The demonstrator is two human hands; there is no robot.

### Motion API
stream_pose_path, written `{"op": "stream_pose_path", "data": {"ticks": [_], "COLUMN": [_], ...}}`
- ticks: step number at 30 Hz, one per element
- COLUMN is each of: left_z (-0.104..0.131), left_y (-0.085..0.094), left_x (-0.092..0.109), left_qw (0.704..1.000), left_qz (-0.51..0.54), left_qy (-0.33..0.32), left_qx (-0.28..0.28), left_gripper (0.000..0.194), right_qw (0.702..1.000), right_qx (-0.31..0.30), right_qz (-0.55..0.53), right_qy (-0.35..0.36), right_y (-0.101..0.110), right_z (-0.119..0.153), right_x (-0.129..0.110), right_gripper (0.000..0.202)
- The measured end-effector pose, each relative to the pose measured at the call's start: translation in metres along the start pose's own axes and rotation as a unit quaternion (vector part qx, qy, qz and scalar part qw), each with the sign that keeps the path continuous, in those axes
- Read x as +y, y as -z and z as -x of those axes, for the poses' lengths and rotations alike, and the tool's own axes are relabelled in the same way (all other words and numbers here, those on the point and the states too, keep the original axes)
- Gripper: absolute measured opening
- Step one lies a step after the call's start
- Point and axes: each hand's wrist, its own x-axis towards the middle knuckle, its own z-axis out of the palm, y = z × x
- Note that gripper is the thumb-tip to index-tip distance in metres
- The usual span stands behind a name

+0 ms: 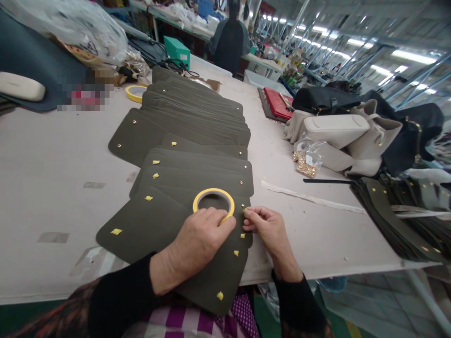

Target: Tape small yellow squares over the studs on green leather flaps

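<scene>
Several dark olive panels (169, 220) with rounded corners lie overlapped in a row on the table. Yellow tape pieces (116, 232) stick to the nearer panels, while small metal studs (134, 122) show on those farther back. My left hand (199, 241) is closed on a yellow tape roll (213, 191), held over the panels. At their right edge, my right hand (266, 227) pinches a tiny yellow tape piece (245, 211) close to a stud (243, 205).
Another tape roll (135, 93) lies at the back left, near a green box (177, 51). Bags (336, 129) and a packet of gold hardware (307, 162) are at right, beyond a pale strip (310, 198). More panels (387, 225) are stacked far right. A person (230, 42) is behind the table.
</scene>
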Motion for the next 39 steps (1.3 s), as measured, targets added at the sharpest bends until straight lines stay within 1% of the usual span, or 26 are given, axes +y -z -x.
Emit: {"op": "stream_pose_path", "data": {"ticks": [3, 5, 9, 12, 14, 17, 19, 21, 23, 25, 29, 31, 33, 35, 36, 37, 38, 39], "left_z": [0.0, 0.001, 0.002, 0.002, 0.002, 0.002, 0.002, 0.002, 0.002, 0.002, 0.003, 0.003, 0.002, 0.002, 0.002, 0.001, 0.002, 0.002], "left_y": [-0.011, -0.015, -0.016, -0.015, -0.016, -0.016, -0.015, -0.015, -0.016, -0.016, -0.017, -0.017, -0.016, -0.015, -0.015, -0.015, -0.015, -0.015], "left_x": [-0.009, -0.011, -0.011, -0.012, -0.013, -0.013, -0.013, -0.013, -0.013, -0.013, -0.014, -0.013, -0.013, -0.013, -0.013, -0.013, -0.013, -0.013], "left_qw": [0.996, 0.994, 0.995, 0.996, 0.996, 0.995, 0.995, 0.995, 0.996, 0.995, 0.994, 0.994, 0.993, 0.993, 0.993, 0.994, 0.994, 0.994], "left_qz": [-0.04, -0.045, -0.036, -0.023, -0.016, -0.011, -0.008, -0.005, -0.005, -0.004, 0.005, 0.009, 0.012, 0.01, 0.007, 0.004, 0.002, 0.002], "left_qy": [0.018, 0.018, 0.016, 0.02, 0.026, 0.033, 0.034, 0.036, 0.039, 0.042, 0.045, 0.047, 0.048, 0.048, 0.047, 0.047, 0.045, 0.045], "left_qx": [-0.075, -0.096, -0.089, -0.089, -0.088, -0.09, -0.091, -0.089, -0.086, -0.089, -0.099, -0.101, -0.105, -0.105, -0.103, -0.1, -0.097, -0.095], "left_gripper": [0.011, 0.009, 0.009, 0.007, 0.006, 0.006, 0.005, 0.006, 0.007, 0.007, 0.005, 0.005, 0.004, 0.005, 0.005, 0.005, 0.006, 0.006], "right_qw": [0.999, 0.995, 0.979, 0.965, 0.967, 0.986, 0.992, 0.991, 0.986, 0.973, 0.926, 0.908, 0.899, 0.904, 0.911, 0.92, 0.926, 0.926], "right_qx": [-0.007, -0.007, -0.01, -0.011, -0.015, -0.033, -0.048, -0.06, -0.059, -0.044, 0.006, 0.021, 0.021, 0.017, 0.015, 0.016, 0.022, 0.031], "right_qz": [0.044, 0.086, 0.192, 0.244, 0.235, 0.146, 0.103, 0.104, 0.138, 0.2, 0.315, 0.345, 0.363, 0.363, 0.353, 0.337, 0.32, 0.312], "right_qy": [0.024, 0.042, 0.07, 0.094, 0.098, 0.066, 0.05, 0.051, 0.068, 0.105, 0.207, 0.236, 0.242, 0.225, 0.211, 0.2, 0.198, 0.211], "right_y": [0.004, 0.003, -0.001, 0.0, 0.001, 0.006, 0.009, 0.01, 0.009, 0.006, -0.002, -0.005, -0.006, -0.005, -0.003, -0.001, 0.002, 0.006], "right_z": [-0.01, -0.014, -0.018, -0.019, -0.019, -0.02, -0.02, -0.019, -0.018, -0.017, -0.016, -0.017, -0.019, -0.021, -0.021, -0.021, -0.02, -0.019], "right_x": [-0.002, -0.004, -0.009, -0.012, -0.012, -0.01, -0.008, -0.006, -0.005, -0.004, -0.006, -0.007, -0.008, -0.007, -0.006, -0.006, -0.005, -0.004], "right_gripper": [0.034, 0.033, 0.028, 0.025, 0.025, 0.029, 0.031, 0.03, 0.029, 0.026, 0.019, 0.018, 0.017, 0.014, 0.019, 0.029, 0.037, 0.039]}}
